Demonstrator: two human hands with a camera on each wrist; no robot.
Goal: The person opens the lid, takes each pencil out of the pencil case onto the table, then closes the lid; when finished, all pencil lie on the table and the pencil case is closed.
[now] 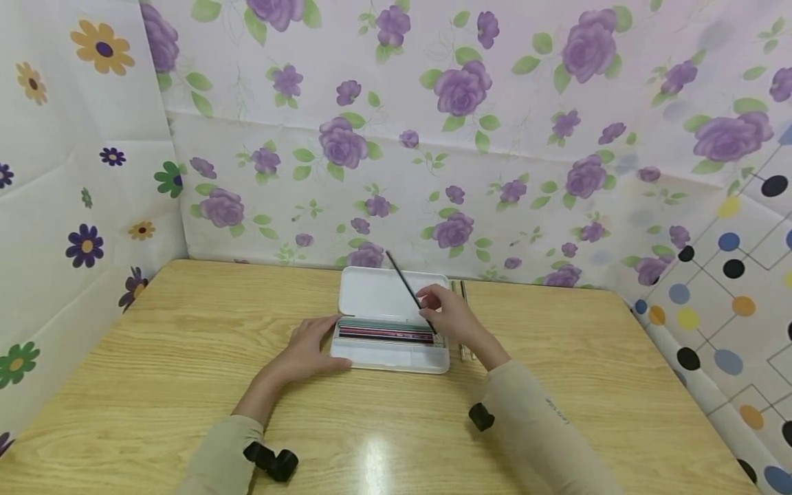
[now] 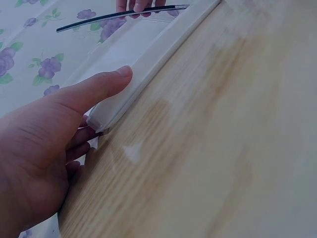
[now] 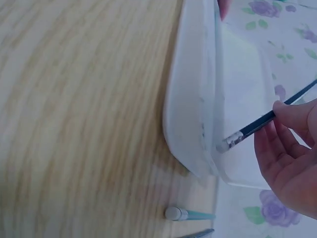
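A white pencil case [image 1: 380, 355] lies open on the table, its lid [image 1: 365, 292] tipped back toward the wall. Several pencils [image 1: 383, 334], dark, red and green, lie side by side in its rear part. My left hand [image 1: 303, 354] grips the case's left end, with the thumb [image 2: 106, 87] at the front and fingers behind. Above the case's right end, my right hand [image 1: 450, 317] pinches a dark pencil [image 1: 403, 280] between thumb and fingers. That pencil slants, its eraser end [image 3: 225, 146] low over the case and its other end up to the left.
Just right of the case, other pencils lie on the wooden table [image 1: 247, 295]; one is light green with a white eraser [image 3: 174, 213]. A flowered sheet [image 1: 396, 137] hangs behind the table, and a dotted sheet [image 1: 711, 309] stands at the right.
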